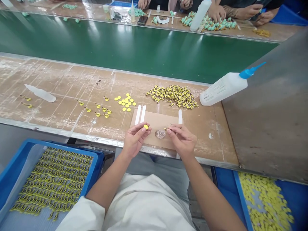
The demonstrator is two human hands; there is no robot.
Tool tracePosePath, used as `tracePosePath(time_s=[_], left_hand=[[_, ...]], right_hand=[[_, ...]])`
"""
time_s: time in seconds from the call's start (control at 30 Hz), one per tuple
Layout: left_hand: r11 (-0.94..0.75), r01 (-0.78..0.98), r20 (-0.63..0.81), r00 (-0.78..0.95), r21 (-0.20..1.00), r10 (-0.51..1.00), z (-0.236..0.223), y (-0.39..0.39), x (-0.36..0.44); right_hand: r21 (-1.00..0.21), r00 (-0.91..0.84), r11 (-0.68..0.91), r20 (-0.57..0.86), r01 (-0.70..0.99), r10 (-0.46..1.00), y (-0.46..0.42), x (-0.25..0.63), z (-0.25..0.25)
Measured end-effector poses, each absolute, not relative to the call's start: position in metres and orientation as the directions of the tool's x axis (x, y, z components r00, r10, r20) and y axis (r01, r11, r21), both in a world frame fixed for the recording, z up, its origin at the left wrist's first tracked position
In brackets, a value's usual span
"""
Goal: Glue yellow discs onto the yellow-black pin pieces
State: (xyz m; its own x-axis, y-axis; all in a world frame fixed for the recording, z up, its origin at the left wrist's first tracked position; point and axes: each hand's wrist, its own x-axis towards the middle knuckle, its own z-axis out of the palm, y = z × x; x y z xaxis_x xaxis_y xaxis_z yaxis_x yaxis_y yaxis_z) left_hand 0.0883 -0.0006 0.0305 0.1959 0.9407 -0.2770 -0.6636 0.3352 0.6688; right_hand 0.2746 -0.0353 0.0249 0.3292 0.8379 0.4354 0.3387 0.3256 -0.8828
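Note:
Between thumb and fingers, my left hand (136,138) pinches a round yellow disc (146,127). My right hand (182,138) is closed on a small dark-and-yellow piece (166,129), mostly hidden by the fingertips. A small clear dish (160,134) sits between the hands on a cardboard sheet (154,118). Beyond the left hand lie several loose yellow discs (125,102). Further right is a heap of small yellow-and-black pieces (174,95). Several discs with dark pieces on them (98,105) are spread out to the left.
A white bottle with a blue nozzle (225,88) leans by a metal panel (269,122). Blue trays hold rows of assembled pieces (55,179) at left and yellow discs (267,199) at right. Past the green belt (120,45), co-workers' hands (216,13) handle mint-green pieces.

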Motion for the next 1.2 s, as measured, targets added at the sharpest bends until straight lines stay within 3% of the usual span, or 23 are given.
tracePosePath(time_s=[0.27,0.6,1.2], left_hand=[[0.341,-0.645,-0.272,0.208,0.684,0.939,0.0294,-0.0017,0.0875],[0.342,-0.647,-0.271,0.211,0.681,0.939,0.027,-0.0011,0.0869],[0.349,-0.655,-0.28,0.213,0.67,0.936,0.0266,-0.0022,0.0862]], right_hand=[[-0.868,0.334,0.317,0.45,0.382,0.828,-0.0365,0.274,0.0151],[-0.799,0.204,0.364,0.504,0.479,0.839,-0.0368,0.2714,0.0211],[-0.791,0.187,0.387,0.52,0.474,0.834,-0.0361,0.2694,0.0217]])
